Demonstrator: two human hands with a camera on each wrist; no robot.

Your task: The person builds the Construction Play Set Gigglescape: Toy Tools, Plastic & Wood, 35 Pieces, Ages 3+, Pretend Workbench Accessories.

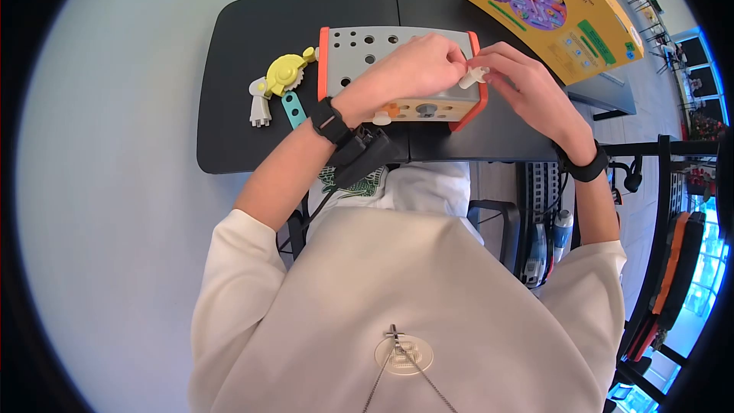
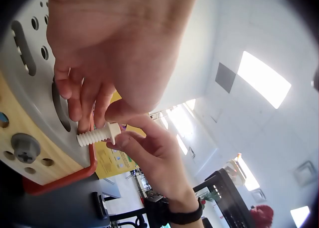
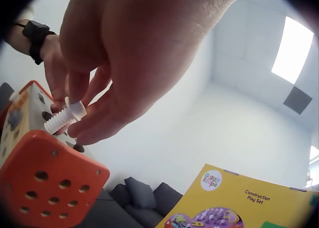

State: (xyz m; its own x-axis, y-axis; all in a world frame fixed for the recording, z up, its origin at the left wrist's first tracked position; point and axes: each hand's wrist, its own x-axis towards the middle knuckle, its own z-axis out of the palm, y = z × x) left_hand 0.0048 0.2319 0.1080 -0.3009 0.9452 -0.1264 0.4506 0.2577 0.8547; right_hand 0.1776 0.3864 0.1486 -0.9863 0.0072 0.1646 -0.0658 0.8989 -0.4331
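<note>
A white toy screw (image 1: 474, 77) with a ribbed shaft is held above the right end of the toy workbench (image 1: 359, 53), which has a grey top with holes and orange end panels. My right hand (image 3: 134, 53) pinches the screw (image 3: 65, 116) by its head. In the left wrist view, the screw (image 2: 97, 136) lies tilted, its tip near the bench's edge. My left hand (image 1: 417, 69) is over the grey top, its fingers bent beside the screw; whether they touch it I cannot tell. A grey screw (image 2: 26, 148) sits in the wooden front.
On the dark table (image 1: 237, 46), left of the bench, lie a yellow toy saw (image 1: 286, 73), a white piece (image 1: 260, 103) and a teal strip with holes (image 1: 293, 109). A yellow box (image 1: 558, 15) stands at the back right. Orange and white pieces are on the bench front.
</note>
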